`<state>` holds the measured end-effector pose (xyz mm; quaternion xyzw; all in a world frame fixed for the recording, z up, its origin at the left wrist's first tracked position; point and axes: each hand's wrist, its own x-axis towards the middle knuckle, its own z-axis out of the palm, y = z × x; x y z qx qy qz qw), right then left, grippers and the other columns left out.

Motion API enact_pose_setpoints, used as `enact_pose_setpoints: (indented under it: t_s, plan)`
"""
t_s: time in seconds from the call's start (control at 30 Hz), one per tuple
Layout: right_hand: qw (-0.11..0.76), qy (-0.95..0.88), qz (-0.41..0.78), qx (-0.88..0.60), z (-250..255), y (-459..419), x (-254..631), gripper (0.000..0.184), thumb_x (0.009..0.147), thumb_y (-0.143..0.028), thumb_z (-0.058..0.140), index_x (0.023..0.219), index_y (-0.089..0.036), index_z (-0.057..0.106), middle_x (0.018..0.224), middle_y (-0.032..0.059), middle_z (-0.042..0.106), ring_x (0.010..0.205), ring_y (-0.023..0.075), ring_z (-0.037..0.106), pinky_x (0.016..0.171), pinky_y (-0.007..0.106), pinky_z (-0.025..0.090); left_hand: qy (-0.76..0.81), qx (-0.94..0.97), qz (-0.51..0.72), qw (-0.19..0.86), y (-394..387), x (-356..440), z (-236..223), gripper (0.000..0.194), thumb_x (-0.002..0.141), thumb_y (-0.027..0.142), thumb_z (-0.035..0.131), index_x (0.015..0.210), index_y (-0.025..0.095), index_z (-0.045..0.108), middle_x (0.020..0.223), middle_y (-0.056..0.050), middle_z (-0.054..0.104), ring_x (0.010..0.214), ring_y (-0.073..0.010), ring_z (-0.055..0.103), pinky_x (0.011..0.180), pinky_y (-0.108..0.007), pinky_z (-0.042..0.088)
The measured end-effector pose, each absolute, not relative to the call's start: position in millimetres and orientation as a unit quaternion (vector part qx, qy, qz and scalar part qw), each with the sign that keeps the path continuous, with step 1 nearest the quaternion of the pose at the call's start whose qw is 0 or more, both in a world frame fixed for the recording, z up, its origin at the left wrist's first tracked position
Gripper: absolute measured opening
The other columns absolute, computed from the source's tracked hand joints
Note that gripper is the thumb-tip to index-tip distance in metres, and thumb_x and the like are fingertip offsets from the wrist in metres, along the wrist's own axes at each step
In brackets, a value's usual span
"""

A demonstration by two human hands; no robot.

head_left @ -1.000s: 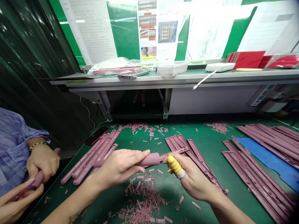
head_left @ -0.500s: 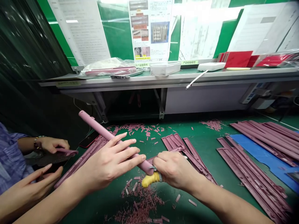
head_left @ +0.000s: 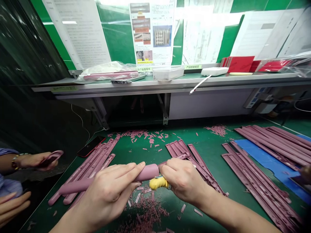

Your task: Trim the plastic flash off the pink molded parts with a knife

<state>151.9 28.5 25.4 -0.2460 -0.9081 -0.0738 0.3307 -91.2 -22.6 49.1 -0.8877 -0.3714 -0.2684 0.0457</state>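
Note:
My left hand (head_left: 114,187) is closed round a long pink plastic strip (head_left: 147,172), its smooth rounded side up and its right end sticking out past my fingers. Close to that end is my right hand (head_left: 182,174), fingers curled and the thumb wrapped in a yellow cover (head_left: 158,183). A thin metallic sliver, like a small blade, shows above the thumb at the strip's end; the rest of it is hidden in my grip. Under the hands lie pink shavings (head_left: 150,212). More pink strips (head_left: 93,166) rest behind my left hand.
Pink strips lie in the middle (head_left: 201,168) and at right (head_left: 257,181), some on a blue sheet (head_left: 257,158). Small offcuts (head_left: 138,133) are scattered at the back. A phone (head_left: 91,146) lies left, near a co-worker's hand (head_left: 41,160) holding a pink part. A shelf (head_left: 184,82) crosses behind.
The strip, tilted up to the left half a second ago, now lies nearly level. My left hand's fingers have closed round it. My right thumb has turned to point left. The co-worker's hands moved left.

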Motion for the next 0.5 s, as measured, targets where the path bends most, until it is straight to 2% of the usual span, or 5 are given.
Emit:
enact_pose_setpoints:
  t_s: [0.17, 0.33, 0.5]
  plan:
    - [0.341, -0.893, -0.061, -0.288, 24, 31, 149, 0.029, 0.096, -0.024, 0.037, 0.072, -0.018, 0.053, 0.059, 0.0006, 0.046, 0.053, 0.0136, 0.037, 0.050, 0.028, 0.020, -0.408, -0.871, -0.273, 0.013, -30, -83, 49, 0.050, 0.087, 0.016, 0.057, 0.135, 0.021, 0.047, 0.115, -0.004, 0.068, 0.097, -0.0171, 0.066, 0.083, -0.027, 0.056]
    - [0.341, -0.894, -0.072, -0.282, 18, 32, 148, 0.032, 0.094, -0.016, 0.035, 0.065, -0.018, 0.047, 0.059, 0.0004, 0.044, 0.053, 0.0136, 0.032, 0.050, 0.029, 0.017, -0.454, -0.844, -0.287, -0.006, -39, -75, 42, 0.047, 0.087, 0.022, 0.058, 0.133, 0.024, 0.051, 0.118, 0.000, 0.068, 0.099, -0.0150, 0.067, 0.084, -0.020, 0.056]
    - [0.351, -0.884, -0.092, -0.296, 14, 30, 144, 0.032, 0.094, -0.015, 0.036, 0.064, -0.019, 0.046, 0.058, 0.0003, 0.044, 0.053, 0.0139, 0.033, 0.051, 0.029, 0.018, -0.490, -0.815, -0.309, -0.017, -44, -72, 35, 0.048, 0.086, 0.027, 0.059, 0.133, 0.026, 0.051, 0.117, 0.002, 0.069, 0.099, -0.0163, 0.069, 0.085, -0.020, 0.057]
